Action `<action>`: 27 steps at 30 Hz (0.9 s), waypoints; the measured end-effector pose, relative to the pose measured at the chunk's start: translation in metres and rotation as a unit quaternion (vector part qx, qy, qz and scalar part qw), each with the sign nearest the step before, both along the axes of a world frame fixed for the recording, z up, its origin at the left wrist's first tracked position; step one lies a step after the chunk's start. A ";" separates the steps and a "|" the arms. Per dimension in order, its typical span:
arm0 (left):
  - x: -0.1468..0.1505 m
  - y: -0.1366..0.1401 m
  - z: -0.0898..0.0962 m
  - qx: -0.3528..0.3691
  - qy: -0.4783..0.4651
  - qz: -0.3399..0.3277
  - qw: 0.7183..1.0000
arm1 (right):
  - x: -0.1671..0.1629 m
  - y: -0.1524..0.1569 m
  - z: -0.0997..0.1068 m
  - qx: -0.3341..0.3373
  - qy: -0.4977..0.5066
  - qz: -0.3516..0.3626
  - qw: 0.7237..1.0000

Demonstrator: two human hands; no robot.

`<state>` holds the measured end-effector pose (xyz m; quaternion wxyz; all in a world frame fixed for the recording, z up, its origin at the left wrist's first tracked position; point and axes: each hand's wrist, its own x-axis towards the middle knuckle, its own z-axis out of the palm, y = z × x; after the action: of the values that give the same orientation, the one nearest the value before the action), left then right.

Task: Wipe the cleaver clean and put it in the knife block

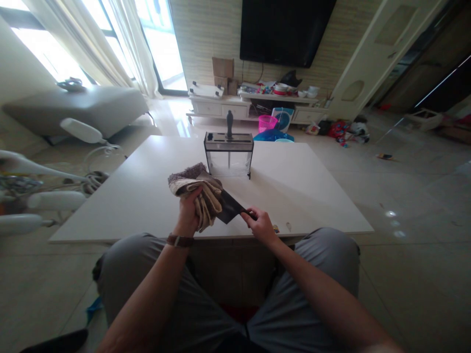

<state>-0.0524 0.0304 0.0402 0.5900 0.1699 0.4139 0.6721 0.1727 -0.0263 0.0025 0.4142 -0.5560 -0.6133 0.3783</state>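
My left hand (pixel 189 212) is closed around a bunched, folded cloth (pixel 208 198), beige with a grey-brown shaggy side. My right hand (pixel 260 225) grips the handle of a kitchen knife with a broad dark blade (pixel 230 207). The blade points left, and its far end is covered by the cloth folds. Just beyond the hands, a clear-sided knife block (pixel 228 164) with a dark frame stands upright on the white table (pixel 294 196). A black-handled tool (pixel 229 122) sticks up out of its slotted top.
Small bits, one of them colourful (pixel 275 229), lie by the table's near edge beside my right wrist. Past the table are a pink basket (pixel 267 123) and a low white TV cabinet (pixel 235 109). White chair-like parts (pixel 57 200) stand at left.
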 end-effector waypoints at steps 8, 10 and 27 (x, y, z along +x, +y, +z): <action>0.014 -0.007 -0.008 -0.014 0.031 -0.031 0.999 | -0.001 -0.001 0.001 -0.018 0.028 -0.015 0.999; 0.019 -0.010 -0.011 -0.010 0.044 -0.040 0.998 | -0.001 -0.001 0.000 -0.019 0.029 -0.018 0.999; 0.049 -0.035 -0.031 0.006 0.167 -0.143 0.975 | 0.003 0.006 -0.010 -0.012 0.109 -0.041 0.993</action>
<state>-0.0031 -0.0047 0.0089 0.6012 0.3412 0.4739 0.5455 0.1757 -0.0204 -0.0073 0.4870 -0.5413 -0.5363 0.4269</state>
